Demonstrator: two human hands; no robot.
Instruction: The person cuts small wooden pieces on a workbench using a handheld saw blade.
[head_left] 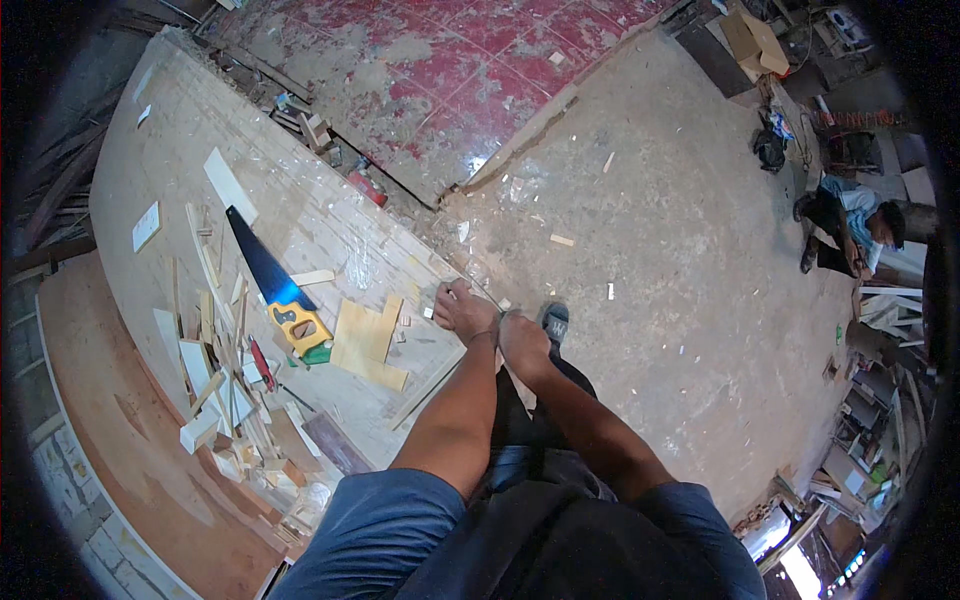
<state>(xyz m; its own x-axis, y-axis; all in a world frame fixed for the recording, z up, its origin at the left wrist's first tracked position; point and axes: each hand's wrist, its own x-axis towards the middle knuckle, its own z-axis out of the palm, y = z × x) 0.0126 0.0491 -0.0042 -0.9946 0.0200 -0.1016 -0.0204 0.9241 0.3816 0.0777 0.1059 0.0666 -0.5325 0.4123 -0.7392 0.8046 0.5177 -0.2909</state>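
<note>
My left hand [466,312] rests at the edge of the wooden workbench [300,230], its fingers curled down; anything under them is hidden. Just to its right, my right hand [523,341] is closed in a fist at the bench's edge, and whatever it grips is too small or covered to name. A small pale wood block [428,313] lies by the left fingertips. Farther left on the bench are a notched piece of light plywood [362,340] and a handsaw [268,270] with a dark blue blade and a yellow handle.
Wood strips and offcuts [215,400] pile up at the left, near a red-handled tool [262,364]. A brown board [120,410] lies beyond them. My sandalled foot [555,325] stands on the concrete floor [660,240], which has scattered scraps. Another person [850,225] sits at the far right.
</note>
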